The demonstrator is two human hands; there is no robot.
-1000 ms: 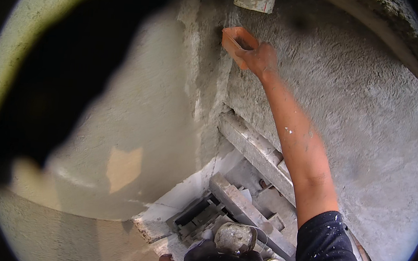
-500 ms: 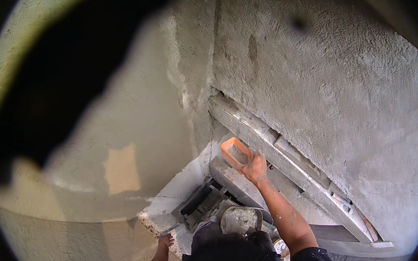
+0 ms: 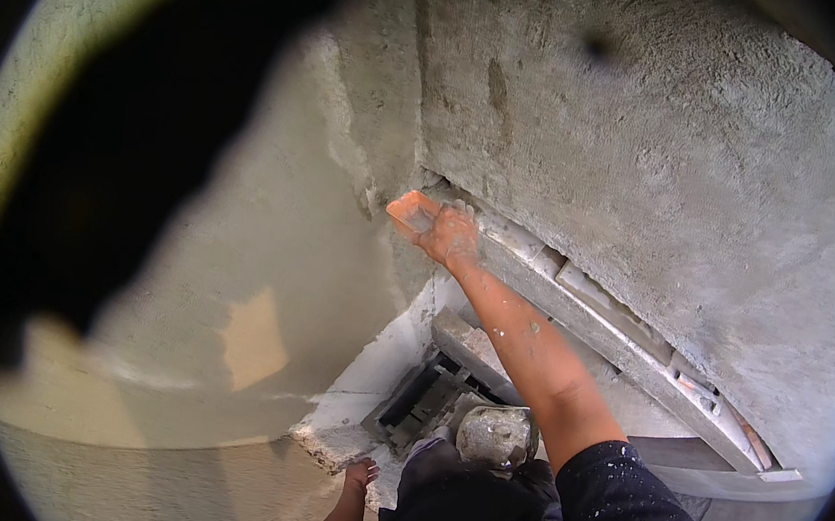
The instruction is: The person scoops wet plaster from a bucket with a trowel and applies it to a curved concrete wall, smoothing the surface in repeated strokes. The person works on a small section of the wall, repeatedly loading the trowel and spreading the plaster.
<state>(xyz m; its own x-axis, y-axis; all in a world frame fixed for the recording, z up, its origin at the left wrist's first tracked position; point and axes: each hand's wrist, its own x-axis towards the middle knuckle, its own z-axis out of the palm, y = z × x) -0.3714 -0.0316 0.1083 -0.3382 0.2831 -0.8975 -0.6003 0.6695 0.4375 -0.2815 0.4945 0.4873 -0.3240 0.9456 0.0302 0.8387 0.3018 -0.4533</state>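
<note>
Clearly, from the head view, we have our right hand (image 3: 452, 232) closed around the near side of an orange box (image 3: 404, 209), open-topped and smeared with grey inside. Taking the concrete ledge (image 3: 620, 345) as our landmark, the box is at its upper-left end, by the wall corner; we cannot tell whether it touches the wall. Our left hand (image 3: 362, 472) is well below that ledge, beside a broken slab (image 3: 327, 446); how far its fingers are bent, or whether they hold anything, we cannot tell. Below the ledge, close to our body, we see a grimy bucket (image 3: 497, 435). A rough grey wall (image 3: 647, 172) rises above the ledge, and a smoother wall (image 3: 229, 232) spreads left of it.
</note>
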